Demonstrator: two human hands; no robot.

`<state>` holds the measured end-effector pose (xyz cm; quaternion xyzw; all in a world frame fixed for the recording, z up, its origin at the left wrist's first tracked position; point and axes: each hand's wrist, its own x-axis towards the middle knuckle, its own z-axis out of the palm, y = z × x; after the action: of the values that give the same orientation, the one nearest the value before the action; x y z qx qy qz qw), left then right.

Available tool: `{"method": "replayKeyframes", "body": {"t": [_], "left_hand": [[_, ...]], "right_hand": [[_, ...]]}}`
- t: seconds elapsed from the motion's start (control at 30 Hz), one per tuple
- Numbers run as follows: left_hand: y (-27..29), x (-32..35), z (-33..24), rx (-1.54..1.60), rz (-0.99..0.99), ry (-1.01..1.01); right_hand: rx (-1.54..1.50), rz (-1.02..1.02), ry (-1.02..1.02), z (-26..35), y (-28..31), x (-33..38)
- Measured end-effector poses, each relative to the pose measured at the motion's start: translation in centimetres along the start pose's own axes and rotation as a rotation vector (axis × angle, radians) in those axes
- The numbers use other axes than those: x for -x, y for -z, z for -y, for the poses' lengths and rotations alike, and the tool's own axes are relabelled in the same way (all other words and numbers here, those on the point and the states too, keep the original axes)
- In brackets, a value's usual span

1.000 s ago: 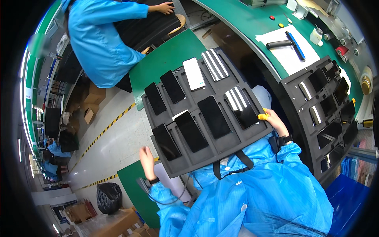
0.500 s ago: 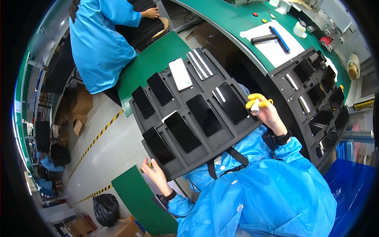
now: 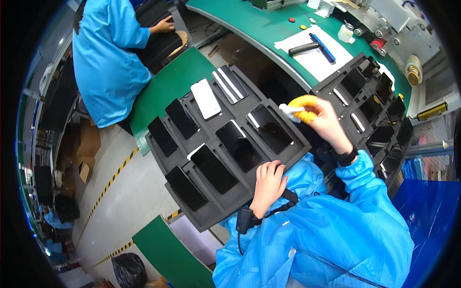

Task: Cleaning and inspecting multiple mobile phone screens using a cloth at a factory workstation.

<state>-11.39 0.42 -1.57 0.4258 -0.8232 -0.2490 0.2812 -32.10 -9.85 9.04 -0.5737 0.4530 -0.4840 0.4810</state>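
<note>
Left hand: the left hand (image 3: 269, 185) had shifted from the tray's lower-left corner to its near edge, fingers curled on the black foam tray of dark phones (image 3: 225, 144).
Right hand: the right hand (image 3: 322, 120) stayed clamped on a yellow coiled cord with white tip (image 3: 300, 108), over the tray's right phone.
Tray: held tilted off the green bench (image 3: 254, 29).
Meaning: likely regripped for handling phones.

Left hand (image 3: 269, 185) now at tray's (image 3: 211, 216) near edge, formerly its left corner.
</note>
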Motion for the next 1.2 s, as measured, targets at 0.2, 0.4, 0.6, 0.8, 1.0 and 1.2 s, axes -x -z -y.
{"method": "replayKeyframes", "body": {"t": [0.2, 0.4, 0.6, 0.8, 1.0, 1.2], "left_hand": [[-1.1, 0.1, 1.6, -0.033, 0.089, -0.034], [-1.1, -0.2, 1.3, -0.028, 0.121, -0.021], [-0.6, -0.9, 0.8, 0.014, 0.137, 0.080], [-0.4, -1.7, 0.2, 0.016, 0.156, 0.203], [-0.5, -2.5, -0.3, 0.003, 0.162, 0.278], [-0.6, -2.8, -1.0, -0.012, 0.163, 0.308]], "right_hand": [[0.358, -0.213, 0.194, 7.0, 10.4, -8.1], [0.356, -0.395, 0.101, 0.7, 28.3, -17.1], [0.034, -0.683, -0.014, -3.9, 41.7, -20.1], [1.225, -0.799, 0.183, -5.3, 45.3, -23.0], [1.238, -0.701, 0.128, -8.3, 45.5, -24.5], [1.467, -0.568, 0.014, -7.9, 44.4, -24.4]]}}
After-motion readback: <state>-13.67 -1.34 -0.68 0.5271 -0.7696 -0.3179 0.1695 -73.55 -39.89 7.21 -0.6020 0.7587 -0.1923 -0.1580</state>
